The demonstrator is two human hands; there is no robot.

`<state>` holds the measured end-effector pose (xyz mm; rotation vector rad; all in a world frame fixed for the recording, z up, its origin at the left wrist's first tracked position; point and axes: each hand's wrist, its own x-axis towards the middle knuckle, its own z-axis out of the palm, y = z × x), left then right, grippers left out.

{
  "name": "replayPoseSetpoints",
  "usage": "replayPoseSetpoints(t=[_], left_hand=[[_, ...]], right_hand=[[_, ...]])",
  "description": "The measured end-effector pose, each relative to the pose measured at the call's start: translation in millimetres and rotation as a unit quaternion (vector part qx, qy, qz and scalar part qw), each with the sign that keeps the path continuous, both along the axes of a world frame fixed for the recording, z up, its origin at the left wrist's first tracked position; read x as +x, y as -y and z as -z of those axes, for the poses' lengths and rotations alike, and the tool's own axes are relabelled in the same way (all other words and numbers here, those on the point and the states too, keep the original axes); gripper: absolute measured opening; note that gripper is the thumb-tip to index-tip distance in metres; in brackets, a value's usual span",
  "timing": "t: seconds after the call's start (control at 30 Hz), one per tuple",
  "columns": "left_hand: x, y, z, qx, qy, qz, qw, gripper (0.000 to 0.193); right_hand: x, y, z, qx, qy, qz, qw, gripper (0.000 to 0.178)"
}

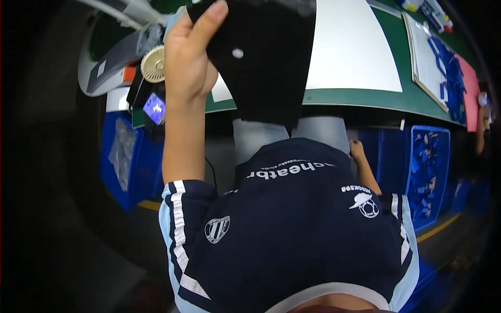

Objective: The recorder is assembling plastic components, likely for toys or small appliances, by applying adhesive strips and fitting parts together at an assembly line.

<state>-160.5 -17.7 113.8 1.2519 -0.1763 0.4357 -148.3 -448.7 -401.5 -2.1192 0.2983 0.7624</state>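
My left hand (188,60) is raised at the upper left, closed on the edge of a black sheet (266,57), thumb on top. The sheet looks like fabric or mesh, and one small white round spot shows on it. It hangs down past the table's front edge toward my lap, and its top runs out of view. Low beside my right thigh is my right hand (357,149), small in view with its fingers curled. Whatever it may hold there is hidden. Behind the black sheet, a white sheet (355,52) lies on the green table (334,97).
Left on the table are a cream fan (153,64) and a purple box (154,108). On the right lie a clipboard with paper (424,62), blue strips (453,78) and a pink piece (468,94). Blue bins (443,172) stand below on both sides. Another person's arm (480,133) shows far right.
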Motion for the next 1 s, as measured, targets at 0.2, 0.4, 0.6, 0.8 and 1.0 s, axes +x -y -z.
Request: replayPoseSetpoints(t=[0.2,0.4,0.6,0.8,1.0], left_hand=[[-22.3,-21.7,-24.4,-0.139,0.067,0.059,0.986,0.026],[18.8,-35.7,23.7,-0.322,-0.035,0.164,0.932,0.026],[41.6,-26.3,70.3,-0.335,-0.129,0.193,0.913,0.028],[80.9,-16.1,125.7,-0.337,-0.183,0.175,0.907,0.032],[102.1,-32.7,137.0,-0.349,-0.217,0.129,0.903,0.031]], right_hand=[[48.4,-50.5,-255.5,0.136,0.032,-0.118,0.983,0.021],[46.2,-108.1,-438.0,0.289,0.009,-0.279,0.916,0.011],[0.6,-206.2,-570.1,0.611,0.426,-0.491,0.452,0.016],[-39.4,-246.7,-577.9,0.648,0.288,-0.442,0.549,0.027],[-24.7,-285.3,-554.2,0.664,0.360,-0.413,0.509,0.024]])
